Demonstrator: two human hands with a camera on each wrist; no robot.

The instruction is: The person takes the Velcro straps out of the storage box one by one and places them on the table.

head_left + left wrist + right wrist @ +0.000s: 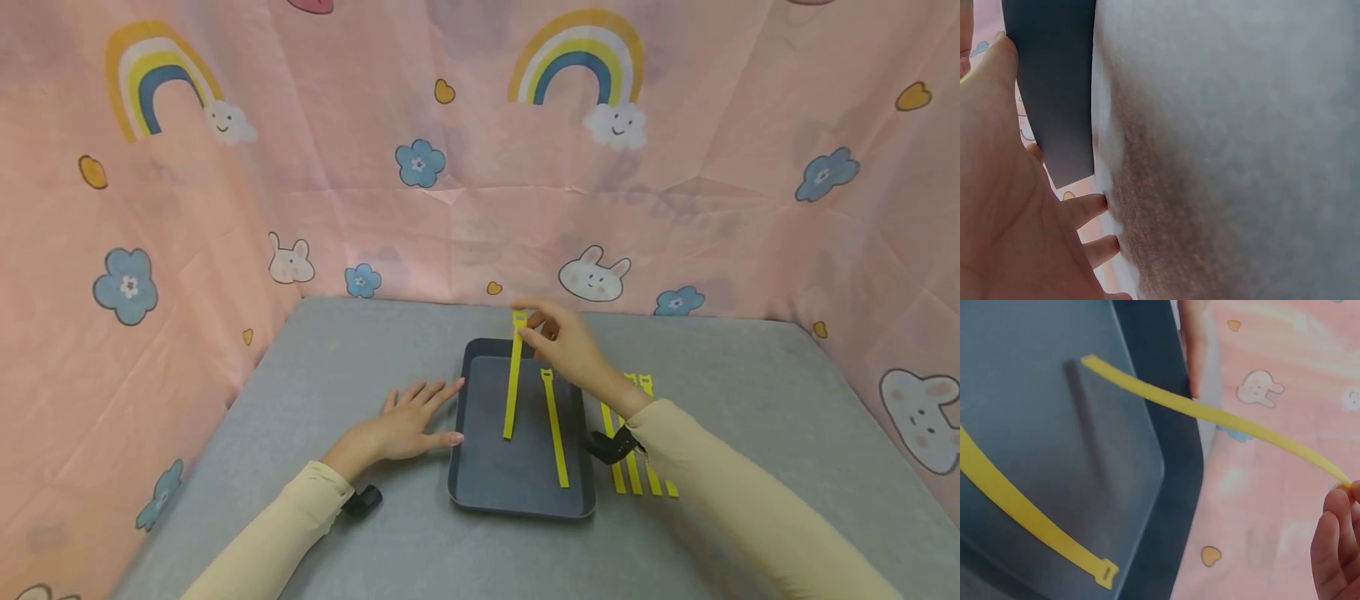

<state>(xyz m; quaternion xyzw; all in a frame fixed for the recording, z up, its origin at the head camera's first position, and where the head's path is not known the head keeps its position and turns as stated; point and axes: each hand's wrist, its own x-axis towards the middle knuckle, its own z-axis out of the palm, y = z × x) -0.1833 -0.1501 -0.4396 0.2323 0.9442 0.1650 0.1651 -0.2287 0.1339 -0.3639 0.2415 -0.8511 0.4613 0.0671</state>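
Observation:
My right hand [572,348] pinches the slotted head end of a yellow hook-and-loop cable tie [514,383] between thumb and fingers. The tie slants down over a dark grey tray [480,475]; in the right wrist view its free tip [1094,362] hangs above the tray floor, casting a shadow there. A second yellow cable tie [556,433] lies flat in the right half of the tray. At the tray's left side, my left hand [401,427] is spread, with thumb and forefinger touching the rim. The left wrist view shows the thumb against the tray's outer wall [1054,94].
Several more yellow cable ties [634,475] lie side by side on the grey table [360,358], right of the tray and partly hidden by my right forearm. A pink printed curtain [480,225] encloses the table's back and sides.

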